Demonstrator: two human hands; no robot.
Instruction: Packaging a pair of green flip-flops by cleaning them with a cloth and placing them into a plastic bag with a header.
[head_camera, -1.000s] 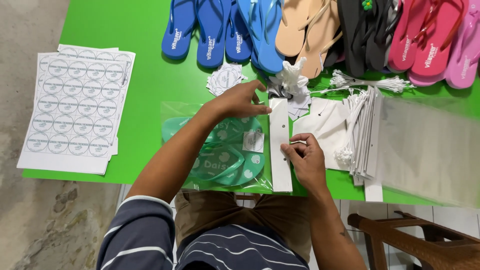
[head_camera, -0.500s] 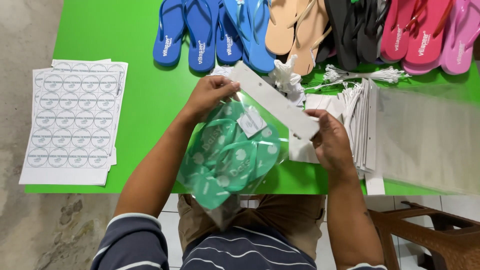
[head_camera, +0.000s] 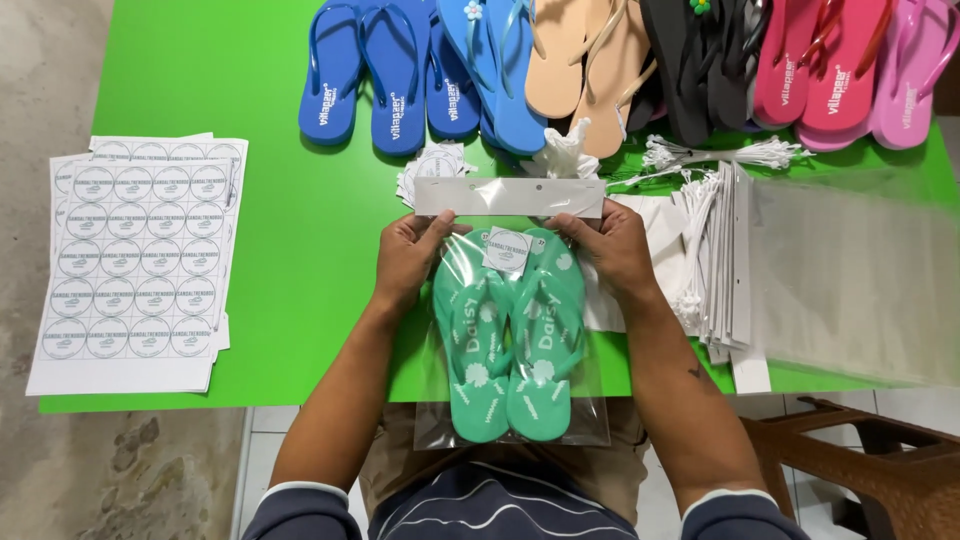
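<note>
Item: clear bag (head_camera: 590, 420) containing a pair of green flip-flops (head_camera: 510, 335), white header strip (head_camera: 510, 197) at top, small round sticker (head_camera: 507, 250) on its front. Position: between both hands, over the near edge of the green table (head_camera: 290, 250). Left hand (head_camera: 410, 258): fingers curled, gripping the bag's upper left side. Right hand (head_camera: 610, 250): fingers curled, gripping its upper right side.

Your bagged green flip-flops (head_camera: 510, 335) now lifted off the tabletop (head_camera: 290, 240) and turned upright, white header strip (head_camera: 510, 196) swung level on top, your left hand (head_camera: 410, 258) and right hand (head_camera: 610, 250) shifted to grip the bag's upper corners
</note>
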